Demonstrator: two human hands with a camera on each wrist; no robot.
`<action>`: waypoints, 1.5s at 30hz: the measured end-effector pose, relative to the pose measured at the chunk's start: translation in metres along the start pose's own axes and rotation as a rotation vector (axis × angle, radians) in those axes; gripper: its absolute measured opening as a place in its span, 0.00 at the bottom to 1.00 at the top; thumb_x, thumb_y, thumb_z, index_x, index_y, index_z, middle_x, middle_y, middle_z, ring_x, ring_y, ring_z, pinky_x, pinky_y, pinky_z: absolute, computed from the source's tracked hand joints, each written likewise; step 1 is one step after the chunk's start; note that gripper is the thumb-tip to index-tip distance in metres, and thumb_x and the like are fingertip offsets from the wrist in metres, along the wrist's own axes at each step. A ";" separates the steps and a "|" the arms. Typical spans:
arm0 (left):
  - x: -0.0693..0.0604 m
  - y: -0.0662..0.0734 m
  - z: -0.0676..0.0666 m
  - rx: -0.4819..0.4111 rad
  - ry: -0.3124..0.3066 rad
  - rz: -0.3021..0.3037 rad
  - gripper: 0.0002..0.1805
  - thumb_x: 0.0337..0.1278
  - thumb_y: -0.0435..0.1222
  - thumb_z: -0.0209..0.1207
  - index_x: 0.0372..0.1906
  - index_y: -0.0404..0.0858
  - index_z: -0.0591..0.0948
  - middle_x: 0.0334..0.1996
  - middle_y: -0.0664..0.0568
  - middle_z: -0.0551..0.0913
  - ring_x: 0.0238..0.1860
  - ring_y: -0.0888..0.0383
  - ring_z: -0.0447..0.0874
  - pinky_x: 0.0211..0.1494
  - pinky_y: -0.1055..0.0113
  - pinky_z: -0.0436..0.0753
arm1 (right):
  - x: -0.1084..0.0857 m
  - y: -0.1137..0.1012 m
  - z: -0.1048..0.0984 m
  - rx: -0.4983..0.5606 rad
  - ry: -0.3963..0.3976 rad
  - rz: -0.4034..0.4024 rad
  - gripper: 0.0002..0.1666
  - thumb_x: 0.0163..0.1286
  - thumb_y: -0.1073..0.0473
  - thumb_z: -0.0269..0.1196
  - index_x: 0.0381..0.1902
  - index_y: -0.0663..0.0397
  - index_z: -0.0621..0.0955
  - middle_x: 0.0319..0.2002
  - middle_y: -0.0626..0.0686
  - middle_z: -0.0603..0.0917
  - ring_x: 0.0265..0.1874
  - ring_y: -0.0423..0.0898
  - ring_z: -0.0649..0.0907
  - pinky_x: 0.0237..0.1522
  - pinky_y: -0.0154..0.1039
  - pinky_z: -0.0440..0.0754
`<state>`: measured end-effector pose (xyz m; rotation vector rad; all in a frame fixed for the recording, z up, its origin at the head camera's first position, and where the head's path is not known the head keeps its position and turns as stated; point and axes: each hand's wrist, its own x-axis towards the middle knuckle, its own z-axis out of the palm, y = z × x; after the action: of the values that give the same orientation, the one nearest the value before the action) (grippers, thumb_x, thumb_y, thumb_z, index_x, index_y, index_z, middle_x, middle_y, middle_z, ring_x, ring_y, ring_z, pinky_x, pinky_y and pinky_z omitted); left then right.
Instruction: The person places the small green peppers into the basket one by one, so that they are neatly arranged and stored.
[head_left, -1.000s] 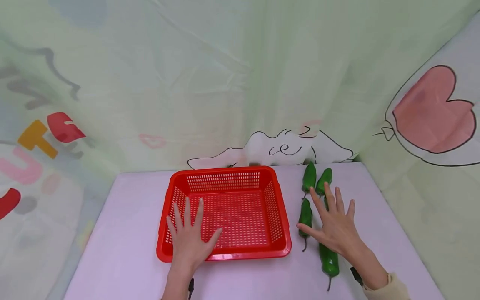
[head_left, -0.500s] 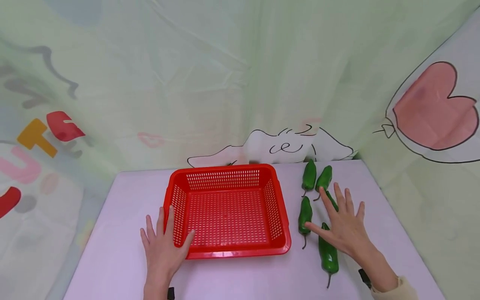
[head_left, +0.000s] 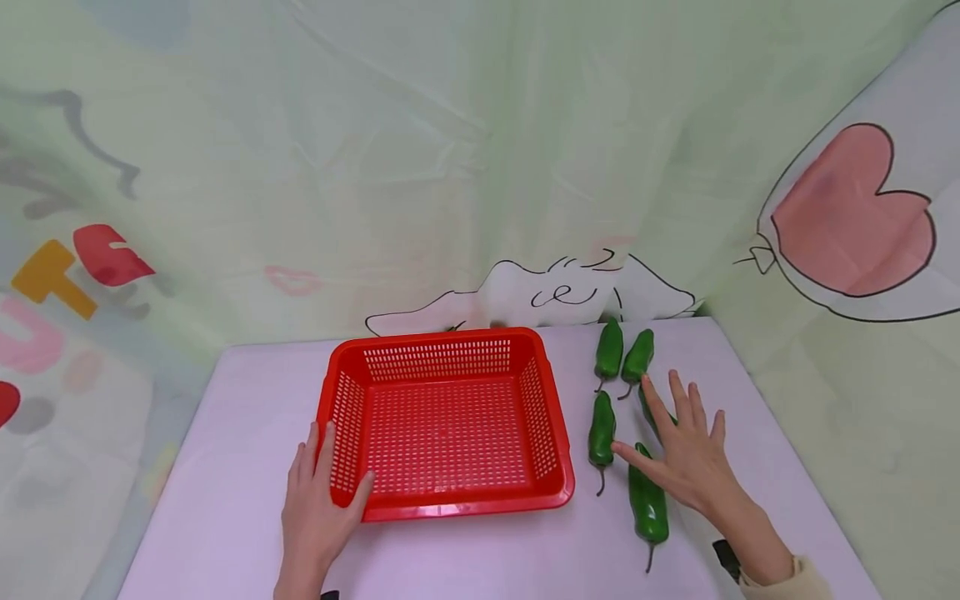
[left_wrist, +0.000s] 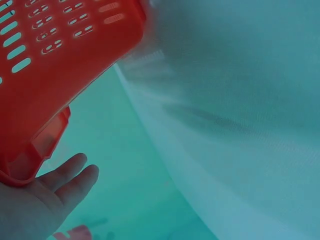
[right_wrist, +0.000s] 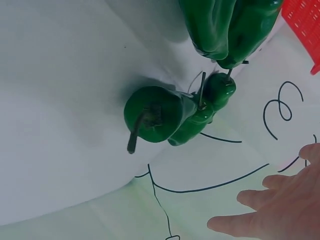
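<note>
A red plastic basket (head_left: 450,504) with perforated walls stands on the table. My left hand (head_left: 315,504) is at its near left corner, fingers extended along the left rim and thumb over the corner. In the left wrist view, the basket's rim (left_wrist: 20,181) meets that hand (left_wrist: 45,205). My right hand (head_left: 690,458) hovers with spread fingers over several green peppers, holding none. One pepper (head_left: 648,504) lies nearest me, another (head_left: 602,433) left of the hand, and one (head_left: 651,414) is partly hidden by its fingers. Two more, a pepper (head_left: 609,352) and its neighbour (head_left: 638,357), lie farther back.
The pale table (head_left: 202,500) carries the basket at its middle and the peppers on its right. A printed fabric backdrop (head_left: 337,167) closes off the back and both sides, with a heart balloon (head_left: 847,212) drawn at the right.
My left hand has moved left from over the basket to its near left corner. The right hand has shifted slightly right, uncovering more of the peppers. Basket and peppers stay in place.
</note>
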<state>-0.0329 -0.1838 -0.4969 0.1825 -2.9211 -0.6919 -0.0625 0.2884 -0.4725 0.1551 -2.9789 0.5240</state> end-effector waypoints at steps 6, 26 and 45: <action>-0.002 -0.002 0.000 -0.017 0.021 0.023 0.50 0.52 0.52 0.65 0.77 0.40 0.57 0.77 0.43 0.50 0.73 0.36 0.51 0.60 0.32 0.69 | -0.004 0.001 -0.001 0.006 -0.009 0.019 0.64 0.58 0.30 0.64 0.80 0.44 0.45 0.77 0.69 0.42 0.72 0.75 0.44 0.58 0.83 0.37; -0.003 -0.014 0.004 -0.295 0.048 0.029 0.48 0.48 0.43 0.71 0.75 0.38 0.63 0.77 0.49 0.52 0.73 0.42 0.57 0.58 0.39 0.75 | -0.033 0.017 -0.002 0.190 -0.047 0.134 0.58 0.67 0.39 0.62 0.80 0.52 0.42 0.75 0.72 0.41 0.70 0.78 0.46 0.56 0.83 0.46; -0.004 -0.017 0.005 -0.360 0.095 0.045 0.47 0.46 0.39 0.72 0.75 0.39 0.64 0.77 0.49 0.55 0.73 0.42 0.56 0.58 0.38 0.74 | -0.058 -0.009 0.012 0.586 0.095 0.341 0.41 0.71 0.55 0.63 0.76 0.61 0.59 0.72 0.67 0.63 0.65 0.69 0.68 0.50 0.19 0.74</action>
<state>-0.0288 -0.1957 -0.5095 0.1062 -2.6455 -1.1480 -0.0047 0.2803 -0.4878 -0.3268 -2.6751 1.3860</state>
